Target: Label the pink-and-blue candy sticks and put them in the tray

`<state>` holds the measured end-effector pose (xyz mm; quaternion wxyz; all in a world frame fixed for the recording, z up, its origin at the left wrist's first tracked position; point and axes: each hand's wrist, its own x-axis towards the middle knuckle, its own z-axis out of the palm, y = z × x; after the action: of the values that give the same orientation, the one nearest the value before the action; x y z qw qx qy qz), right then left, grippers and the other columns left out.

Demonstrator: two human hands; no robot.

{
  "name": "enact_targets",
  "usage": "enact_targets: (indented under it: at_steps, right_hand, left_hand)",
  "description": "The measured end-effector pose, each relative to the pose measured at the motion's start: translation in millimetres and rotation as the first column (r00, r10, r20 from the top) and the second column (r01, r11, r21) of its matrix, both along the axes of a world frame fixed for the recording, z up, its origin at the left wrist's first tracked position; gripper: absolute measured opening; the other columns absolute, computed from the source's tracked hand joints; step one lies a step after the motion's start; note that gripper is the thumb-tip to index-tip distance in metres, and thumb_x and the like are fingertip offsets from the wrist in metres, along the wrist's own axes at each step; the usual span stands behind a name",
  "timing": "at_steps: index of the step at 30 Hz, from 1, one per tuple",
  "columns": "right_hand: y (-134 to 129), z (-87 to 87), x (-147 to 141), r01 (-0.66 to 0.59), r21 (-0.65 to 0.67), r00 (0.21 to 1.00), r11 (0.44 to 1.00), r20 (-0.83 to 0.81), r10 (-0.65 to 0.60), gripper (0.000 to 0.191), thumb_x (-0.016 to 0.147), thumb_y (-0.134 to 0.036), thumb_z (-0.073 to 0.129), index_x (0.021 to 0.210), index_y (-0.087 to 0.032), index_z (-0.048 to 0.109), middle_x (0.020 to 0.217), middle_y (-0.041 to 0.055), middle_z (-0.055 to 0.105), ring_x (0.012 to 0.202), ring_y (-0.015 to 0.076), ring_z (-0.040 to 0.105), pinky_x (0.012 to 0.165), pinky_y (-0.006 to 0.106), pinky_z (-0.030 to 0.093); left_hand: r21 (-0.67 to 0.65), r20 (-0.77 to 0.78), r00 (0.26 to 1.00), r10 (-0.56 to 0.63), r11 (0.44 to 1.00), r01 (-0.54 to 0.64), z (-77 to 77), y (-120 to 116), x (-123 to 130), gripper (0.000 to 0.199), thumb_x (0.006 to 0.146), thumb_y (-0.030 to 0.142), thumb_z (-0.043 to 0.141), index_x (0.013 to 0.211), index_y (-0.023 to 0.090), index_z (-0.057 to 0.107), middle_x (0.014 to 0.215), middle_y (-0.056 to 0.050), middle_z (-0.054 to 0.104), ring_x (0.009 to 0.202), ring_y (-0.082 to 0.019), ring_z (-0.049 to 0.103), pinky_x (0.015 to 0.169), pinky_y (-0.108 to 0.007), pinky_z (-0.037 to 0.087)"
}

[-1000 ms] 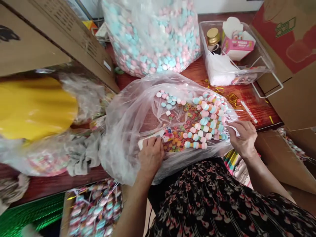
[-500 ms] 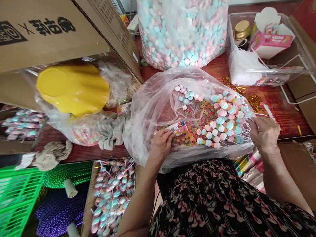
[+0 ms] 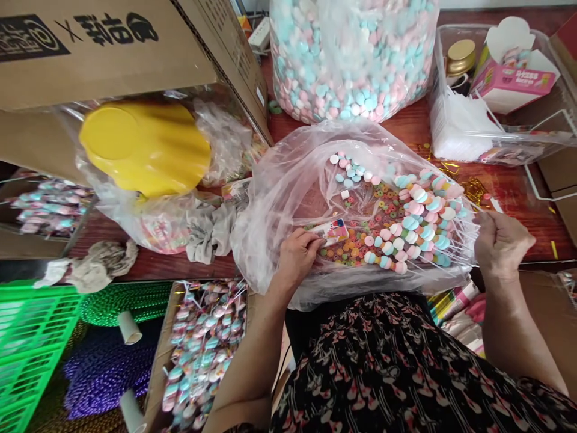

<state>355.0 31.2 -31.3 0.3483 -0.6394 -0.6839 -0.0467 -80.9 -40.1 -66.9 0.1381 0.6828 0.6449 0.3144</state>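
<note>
My left hand (image 3: 298, 255) pinches a small printed packet (image 3: 331, 231) over the near left part of an open clear plastic bag (image 3: 270, 198). Loose orange and green ring candies (image 3: 349, 246) lie in the bag beside the packet, with pink, blue and white round candies (image 3: 354, 171) behind them. To the right is a pile of candy skewers (image 3: 424, 216), their white sticks pointing right. My right hand (image 3: 502, 243) is closed at the bag's right edge by the stick ends; what its fingers hold is hidden.
A large bag of pastel candies (image 3: 351, 66) stands behind. At the back right sits a clear bin (image 3: 505, 144). On the left are a yellow bowl (image 3: 144, 147), a cardboard box (image 3: 112, 60) and a crumpled cloth (image 3: 103, 264). Below is a box of wrapped skewers (image 3: 207, 349).
The view has shifted, so most things appear slightly to the right. My right hand has moved a little away from the skewer pile. My left hand keeps the packet.
</note>
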Motion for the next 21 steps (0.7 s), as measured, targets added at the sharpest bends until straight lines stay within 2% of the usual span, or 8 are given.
enact_targets:
  at_steps: [2,4,7,8,10,12,16,21]
  right_hand:
    - [-7,13.1,-4,0.018,0.118,0.993,0.993,-0.122,-0.004,0.027,0.094,-0.036,0.056,0.088,-0.018,0.075,0.076,0.0092,0.072,0.072,0.0231,0.066,0.073,0.037,0.051]
    - [-17,27.6,-15,-0.033,0.186,0.978,0.982,-0.197,0.070,0.019,0.092,-0.031,0.061,0.092,-0.020,0.076,0.077,0.0071,0.073,0.072,0.0221,0.067,0.073,0.037,0.053]
    - [-33,43.2,-46,-0.254,0.143,0.949,0.957,-0.153,0.275,0.009,0.087,-0.022,0.066,0.090,-0.024,0.074,0.076,0.0023,0.072,0.070,0.0199,0.066,0.073,0.036,0.052]
    - [-36,45.0,-58,-0.351,0.113,0.922,0.930,-0.131,0.364,0.008,0.086,-0.020,0.068,0.090,-0.024,0.073,0.075,0.0007,0.071,0.068,0.0182,0.065,0.072,0.035,0.052]
    - [-39,43.5,-80,-0.502,0.065,0.859,0.862,-0.078,0.506,0.009,0.086,-0.016,0.067,0.091,-0.023,0.071,0.074,0.0002,0.071,0.066,0.0158,0.063,0.070,0.032,0.051]
    - [-39,37.8,-97,-0.588,0.029,0.808,0.808,-0.026,0.589,0.009,0.087,-0.015,0.064,0.092,-0.020,0.069,0.077,0.0020,0.072,0.068,0.0157,0.062,0.069,0.031,0.050]
    - [-35,28.2,-105,-0.655,-0.008,0.755,0.755,0.018,0.655,0.010,0.088,-0.014,0.062,0.093,-0.020,0.068,0.082,0.0043,0.073,0.072,0.0179,0.063,0.072,0.032,0.050]
    - [-37,30.1,-97,-0.690,-0.063,0.723,0.721,-0.027,0.690,0.014,0.088,-0.014,0.062,0.098,-0.021,0.068,0.081,0.0043,0.073,0.072,0.0187,0.063,0.071,0.034,0.051]
  left_hand:
    - [-0.015,0.034,0.999,-0.009,1.000,0.009,0.5,1,-2,0.012,0.087,0.028,0.067,0.084,0.019,0.075,0.082,-0.003,0.069,0.075,-0.016,0.064,0.072,-0.029,0.051]
    - [-0.030,0.071,0.997,-0.022,0.999,0.024,1.1,3,-4,0.014,0.087,0.029,0.067,0.084,0.020,0.076,0.082,-0.003,0.070,0.075,-0.016,0.065,0.072,-0.029,0.051]
    - [-0.035,0.116,0.993,-0.036,0.999,0.040,1.7,4,-6,0.015,0.087,0.031,0.067,0.083,0.020,0.076,0.080,-0.003,0.070,0.073,-0.016,0.065,0.071,-0.030,0.052]
    - [-0.031,0.126,0.991,-0.037,0.999,0.041,1.8,4,-6,0.015,0.087,0.031,0.067,0.083,0.020,0.076,0.080,-0.003,0.070,0.073,-0.016,0.065,0.072,-0.030,0.052]
    - [-0.020,0.143,0.989,-0.031,0.999,0.034,1.8,4,-6,0.015,0.087,0.031,0.068,0.083,0.021,0.077,0.081,-0.003,0.071,0.073,-0.016,0.065,0.072,-0.030,0.053]
    - [-0.012,0.152,0.988,-0.028,0.999,0.030,1.6,4,-5,0.015,0.087,0.032,0.068,0.083,0.021,0.077,0.081,-0.003,0.072,0.074,-0.015,0.065,0.073,-0.029,0.053]
    - [-0.001,0.155,0.987,-0.026,1.000,0.027,-0.1,2,-4,0.017,0.088,0.034,0.068,0.083,0.021,0.077,0.082,-0.003,0.071,0.073,-0.015,0.066,0.071,-0.029,0.053]
    - [0.019,0.149,0.989,-0.017,1.000,0.014,-3.7,1,-4,0.017,0.089,0.034,0.067,0.084,0.022,0.078,0.081,-0.003,0.071,0.072,-0.014,0.065,0.069,-0.028,0.053]
